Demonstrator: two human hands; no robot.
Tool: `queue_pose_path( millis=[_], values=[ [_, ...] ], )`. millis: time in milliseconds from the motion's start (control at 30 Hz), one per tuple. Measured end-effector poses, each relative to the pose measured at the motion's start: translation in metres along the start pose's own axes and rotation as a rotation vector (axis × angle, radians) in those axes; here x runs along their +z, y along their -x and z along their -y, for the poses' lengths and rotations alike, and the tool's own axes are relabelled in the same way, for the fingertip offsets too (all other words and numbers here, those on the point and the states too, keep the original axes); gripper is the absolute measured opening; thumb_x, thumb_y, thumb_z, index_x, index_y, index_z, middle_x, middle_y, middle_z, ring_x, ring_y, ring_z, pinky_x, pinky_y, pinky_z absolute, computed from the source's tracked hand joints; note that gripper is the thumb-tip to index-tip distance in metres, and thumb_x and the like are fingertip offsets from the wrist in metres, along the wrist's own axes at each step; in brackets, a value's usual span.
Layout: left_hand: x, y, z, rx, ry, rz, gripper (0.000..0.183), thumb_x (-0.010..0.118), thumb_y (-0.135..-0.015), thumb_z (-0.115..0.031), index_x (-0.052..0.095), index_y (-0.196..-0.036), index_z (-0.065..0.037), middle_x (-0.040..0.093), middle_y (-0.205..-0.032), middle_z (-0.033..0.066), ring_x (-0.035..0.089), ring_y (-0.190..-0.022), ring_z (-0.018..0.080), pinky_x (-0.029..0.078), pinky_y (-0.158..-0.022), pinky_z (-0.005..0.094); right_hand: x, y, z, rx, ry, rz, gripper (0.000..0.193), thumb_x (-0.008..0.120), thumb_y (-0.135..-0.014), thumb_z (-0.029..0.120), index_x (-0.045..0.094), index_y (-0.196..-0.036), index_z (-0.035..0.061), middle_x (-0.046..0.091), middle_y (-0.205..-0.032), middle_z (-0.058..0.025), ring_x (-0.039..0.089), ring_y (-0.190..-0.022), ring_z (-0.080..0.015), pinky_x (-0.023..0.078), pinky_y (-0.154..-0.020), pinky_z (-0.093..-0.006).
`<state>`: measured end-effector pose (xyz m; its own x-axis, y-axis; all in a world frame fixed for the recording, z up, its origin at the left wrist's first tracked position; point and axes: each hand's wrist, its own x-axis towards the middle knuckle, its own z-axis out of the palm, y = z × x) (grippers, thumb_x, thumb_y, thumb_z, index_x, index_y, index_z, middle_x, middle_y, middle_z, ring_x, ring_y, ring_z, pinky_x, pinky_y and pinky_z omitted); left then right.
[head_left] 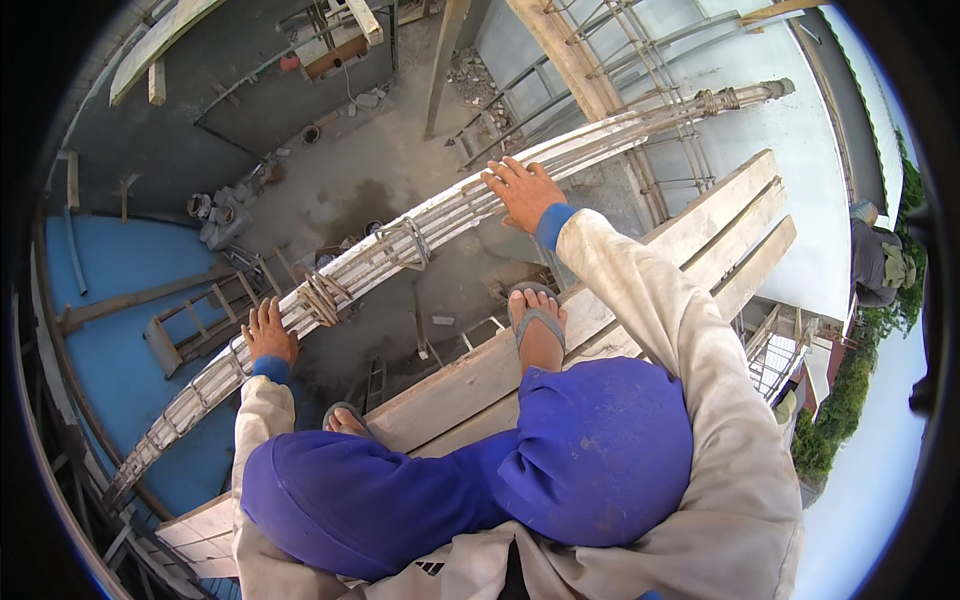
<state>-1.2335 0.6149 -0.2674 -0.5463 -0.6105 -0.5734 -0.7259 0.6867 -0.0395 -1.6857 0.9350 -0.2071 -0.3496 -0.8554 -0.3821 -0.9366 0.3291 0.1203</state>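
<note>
A long beam of steel bars (465, 213) runs across in front of me, from lower left to upper right, over a pale white strip. Bunched wire stirrups (322, 298) ring the bars near the middle left, with another cluster (405, 243) farther right. My left hand (270, 335) lies on the near side of the bars, left of the bunched stirrups, its fingers spread. Farther right, my right hand (525, 195) rests across the beam's near edge, fingers stretched out. Neither hand shows anything in its grasp.
Under my sandalled feet (538, 325) are wooden planks (450, 395) with gaps between them. Far below lies a concrete floor (350, 190) with rubble and a wooden ladder-like frame (205, 315). At the right, another person (878, 255) is beside the pale wall (790, 190).
</note>
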Motion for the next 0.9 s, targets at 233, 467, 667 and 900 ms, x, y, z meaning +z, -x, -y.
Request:
queue_pose_path(
  millis=[233, 467, 667, 900],
  values=[
    [-0.01, 0.062, 0.002, -0.053, -0.077, -0.171, 0.089, 0.078, -0.09, -0.025, 0.031, -0.166, -0.019, 0.027, -0.174, 0.0083, 0.019, -0.162, 0.0383, 0.017, -0.131, 0.06, 0.038, -0.024, -0.047, -0.099, 0.032, 0.05, 0.075, 0.082, -0.09, 0.039, 0.053, -0.154, 0.0159, 0.056, -0.155, -0.0037, 0.047, -0.146, -0.0272, 0.036, -0.12, -0.0524],
    [-0.012, 0.145, 0.006, -0.168, -0.028, 0.001, 0.082, 0.077, -0.089, -0.021, 0.039, -0.161, -0.014, 0.033, -0.171, 0.0124, 0.026, -0.158, 0.0402, 0.021, -0.129, 0.0575, 0.039, 0.036, -0.261, 0.276, 0.169, 0.29, 0.08, 0.077, -0.095, 0.043, 0.041, -0.164, 0.024, 0.05, -0.162, -0.0044, 0.038, -0.155, -0.0265, 0.033, -0.123, -0.0556],
    [-0.052, 0.194, -0.032, 0.003, 0.175, 0.107, 0.075, 0.078, -0.085, -0.012, 0.048, -0.154, -0.008, 0.045, -0.162, 0.0174, 0.04, -0.15, 0.0406, 0.033, -0.125, 0.0511, 0.061, 0.02, -0.249, 0.076, 0.108, 0.213, 0.098, 0.083, -0.091, 0.043, 0.027, -0.169, 0.0238, 0.026, -0.176, -0.0039, 0.025, -0.162, -0.028, 0.032, -0.125, -0.0533],
    [-0.103, 0.17, -0.125, 0.281, 0.49, 0.078, 0.057, 0.076, -0.089, -0.011, 0.059, -0.142, -0.006, 0.062, -0.145, 0.0179, 0.059, -0.132, 0.0407, 0.048, -0.113, 0.0462, 0.048, 0.046, -0.136, -0.235, -0.26, 0.12, 0.058, 0.079, -0.091, 0.034, 0.062, -0.142, 0.0117, 0.059, -0.146, -0.0117, 0.053, -0.139, -0.0295, 0.042, -0.112, -0.0472]
  ],
)
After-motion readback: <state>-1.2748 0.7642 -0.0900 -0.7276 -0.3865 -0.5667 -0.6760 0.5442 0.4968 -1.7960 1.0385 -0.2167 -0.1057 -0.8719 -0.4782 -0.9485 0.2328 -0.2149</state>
